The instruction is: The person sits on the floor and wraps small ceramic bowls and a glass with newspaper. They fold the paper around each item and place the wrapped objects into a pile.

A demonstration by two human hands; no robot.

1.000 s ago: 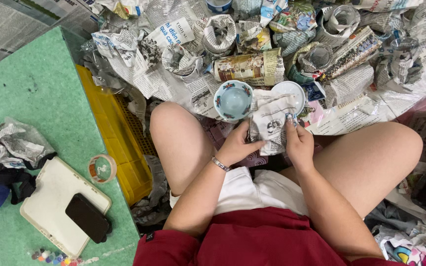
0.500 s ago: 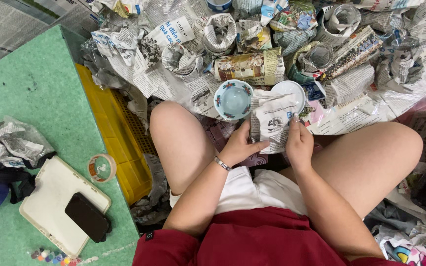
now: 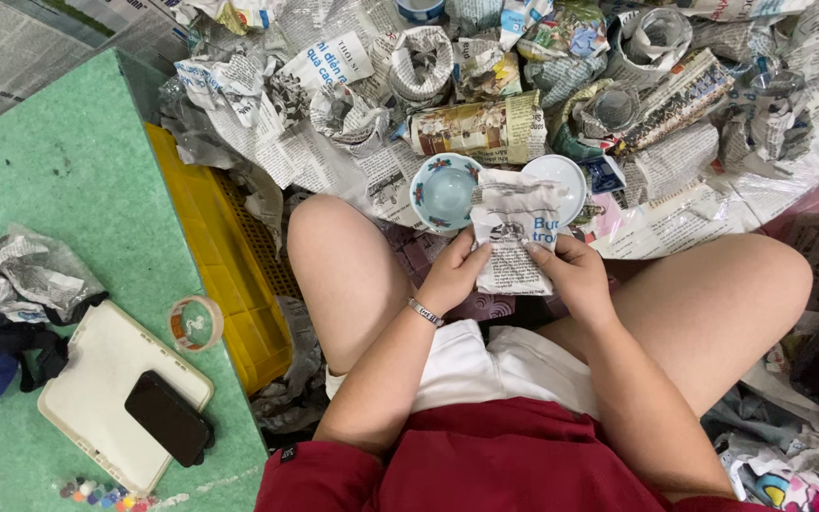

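Note:
Both my hands hold a crumpled sheet of newspaper (image 3: pixel 516 232) between my knees. My left hand (image 3: pixel 455 272) grips its left edge and my right hand (image 3: pixel 573 272) grips its right edge. Just beyond the paper a small bowl (image 3: pixel 445 192) with a patterned rim sits open side up. A white dish (image 3: pixel 561 175) lies to the right of it, partly hidden behind the sheet. A bracelet circles my left wrist.
Many newspaper-wrapped bundles (image 3: pixel 485 128) and loose sheets cover the floor ahead. A yellow plastic crate (image 3: pixel 225 275) stands by my left leg. On the green table (image 3: pixel 68 190) lie a tape roll (image 3: pixel 194 322), a white tray (image 3: pixel 97 379) and a black phone (image 3: pixel 169 417).
The newspaper sheet has been straightened and pulled a little toward me between both hands; the bowl and dish stay where they were.

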